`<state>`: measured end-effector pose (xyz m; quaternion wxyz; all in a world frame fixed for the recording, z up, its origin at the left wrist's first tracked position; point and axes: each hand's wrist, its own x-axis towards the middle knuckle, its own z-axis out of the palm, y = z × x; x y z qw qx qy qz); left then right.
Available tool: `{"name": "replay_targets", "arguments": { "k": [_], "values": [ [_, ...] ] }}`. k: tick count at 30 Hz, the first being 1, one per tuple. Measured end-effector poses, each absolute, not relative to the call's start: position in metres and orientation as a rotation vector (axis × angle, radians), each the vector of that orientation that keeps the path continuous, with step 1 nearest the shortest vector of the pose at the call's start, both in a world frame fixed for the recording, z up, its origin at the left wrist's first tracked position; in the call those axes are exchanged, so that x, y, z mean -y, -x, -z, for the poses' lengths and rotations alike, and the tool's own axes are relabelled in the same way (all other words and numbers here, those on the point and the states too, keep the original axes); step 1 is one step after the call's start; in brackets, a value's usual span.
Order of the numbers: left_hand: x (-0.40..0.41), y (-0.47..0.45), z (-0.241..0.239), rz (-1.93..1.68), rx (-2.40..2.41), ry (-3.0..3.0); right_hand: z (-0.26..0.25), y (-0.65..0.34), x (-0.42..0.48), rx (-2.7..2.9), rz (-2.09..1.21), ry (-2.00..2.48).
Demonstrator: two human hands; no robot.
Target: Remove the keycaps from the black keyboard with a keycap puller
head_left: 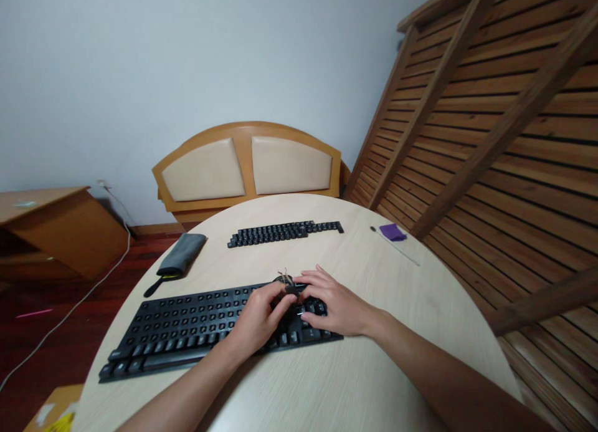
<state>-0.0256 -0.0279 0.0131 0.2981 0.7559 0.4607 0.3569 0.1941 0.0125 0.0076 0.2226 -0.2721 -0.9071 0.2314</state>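
A black keyboard point(187, 323) lies on the table, many of its keycaps off and the bare switches showing. Over its right part, my left hand point(259, 313) is closed in a pinch on what looks like a wire keycap puller point(284, 277), its thin prongs pointing up. My right hand point(329, 301) meets it from the other side, fingers bent around a small black keycap point(295, 288) between the hands. Fingers partly hide both small pieces. Keycaps still sit along the keyboard's front row and in its right part beneath my hands.
Loose black keycaps point(273, 233) stand in rows toward the table's far side. A grey pouch point(183, 255) with a black strap lies at left. A purple cloth point(392, 232) and a thin rod with a dark tip point(397, 248) lie at right on the round table point(374, 382).
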Motion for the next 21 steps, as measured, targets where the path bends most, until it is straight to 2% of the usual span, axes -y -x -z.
{"name": "replay_targets", "arguments": {
  "k": [16, 21],
  "values": [
    [0.0348, 0.0238, -0.0152, -0.84, -1.141, -2.178, -0.0092, -0.193, -0.0127, 2.489, -0.596, 0.729],
    [0.0318, 0.0235, -0.0109, -0.889, -1.266, -2.139, -0.0114, -0.1945, -0.0115, 2.488, -0.634, 0.685]
  ]
}}
